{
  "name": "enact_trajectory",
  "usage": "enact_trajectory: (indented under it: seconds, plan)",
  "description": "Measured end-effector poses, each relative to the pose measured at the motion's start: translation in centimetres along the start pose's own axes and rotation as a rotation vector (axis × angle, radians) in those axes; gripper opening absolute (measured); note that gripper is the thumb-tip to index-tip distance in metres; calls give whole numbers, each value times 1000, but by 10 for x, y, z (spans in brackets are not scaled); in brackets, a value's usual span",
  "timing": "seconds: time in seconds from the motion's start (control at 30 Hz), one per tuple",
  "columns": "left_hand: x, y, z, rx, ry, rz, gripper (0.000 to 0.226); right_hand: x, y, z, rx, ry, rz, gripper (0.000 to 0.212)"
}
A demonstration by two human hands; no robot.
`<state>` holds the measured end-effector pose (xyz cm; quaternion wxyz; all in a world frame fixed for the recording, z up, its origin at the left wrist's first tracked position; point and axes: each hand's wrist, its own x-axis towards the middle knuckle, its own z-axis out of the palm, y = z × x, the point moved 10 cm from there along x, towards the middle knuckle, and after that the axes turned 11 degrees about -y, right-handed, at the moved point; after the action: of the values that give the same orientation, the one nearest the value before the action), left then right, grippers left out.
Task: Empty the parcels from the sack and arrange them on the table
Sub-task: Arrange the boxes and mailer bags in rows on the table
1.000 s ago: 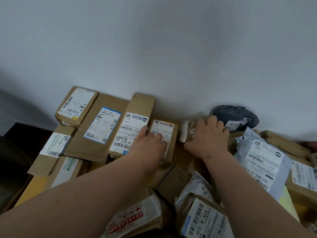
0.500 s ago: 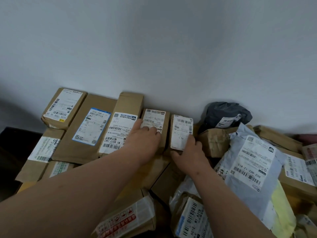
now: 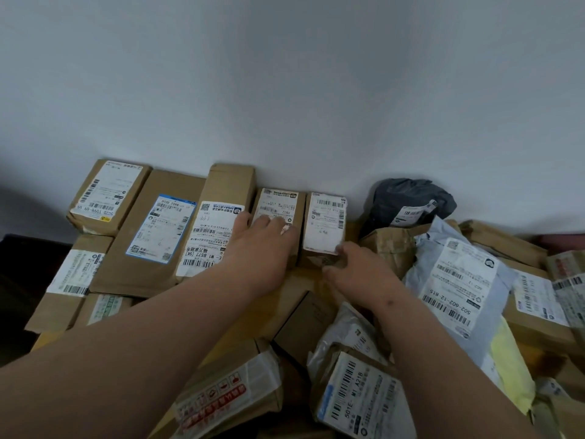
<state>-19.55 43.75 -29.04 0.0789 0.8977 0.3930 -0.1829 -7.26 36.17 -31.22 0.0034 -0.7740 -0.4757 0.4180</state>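
Nearest, a brown cardboard parcel with a red-printed label [image 3: 228,394] is lying beside another labelled brown parcel [image 3: 354,394] on the yellowish counter [image 3: 304,280]. Farther on, the right hand [image 3: 357,270] is pinching the near end of a small brown box with a white label [image 3: 324,224], while the left hand [image 3: 262,245] is resting with straight fingers on the neighbouring small labelled box [image 3: 278,204]. Both boxes are sitting against the pale wall [image 3: 285,90].

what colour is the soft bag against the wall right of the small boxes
Dark grey bag, seen in the head view.
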Motion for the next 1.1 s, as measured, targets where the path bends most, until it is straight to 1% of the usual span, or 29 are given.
enact_trajectory:
  seconds: [0.03,0.1,0.2,0.27,0.4,0.47,0.53,0.57,0.63,0.7,0.8,0.87,0.93,1.0,1.03,1.1]
  plan:
    - [-5,-1,-3,-30,20,8,55,-6,-4,2,-74,-43,3,50]
    - [-18,-1,-5,-114,4,29,47,-18,-15,16,-194,-172,1,46]
    - [-45,-4,1,-341,-130,57,51,-38,-37,47,-266,-379,-65,49]
    - [-69,-9,14,-460,-278,83,58,-48,-50,63,-281,-448,-123,64]
    - [-125,-24,54,-515,-610,94,77,-70,-69,107,-362,-633,-281,108]
    - [-142,-30,71,-548,-690,91,91,-79,-74,126,-372,-688,-336,123]
    - [-158,-37,86,-572,-706,59,105,-84,-81,138,-402,-638,-381,126]
    - [-164,-41,92,-570,-698,36,111,-84,-84,140,-407,-584,-404,121]
    - [-172,-47,97,-547,-618,-10,120,-85,-93,133,-361,-463,-442,102]
    - [-176,-51,89,-536,-441,-36,121,-88,-104,116,-338,-330,-472,88]
    - [-182,-61,66,-597,-126,-69,106,-100,-125,97,-340,-149,-531,90]
    - [-189,-70,62,-713,-38,-70,97,-110,-136,93,-299,-80,-565,95]
    - [-200,-82,65,-851,-32,-72,86,-117,-143,93,-192,-93,-574,104]
    - [-211,-94,70,-1043,-66,-79,71,-115,-140,94,-40,-171,-535,110]
    - [-218,-102,75,-1211,-77,-67,66,-114,-140,97,8,-222,-510,109]
    - [-232,-115,83,-1533,-83,-40,66,-117,-145,106,36,-317,-484,99]
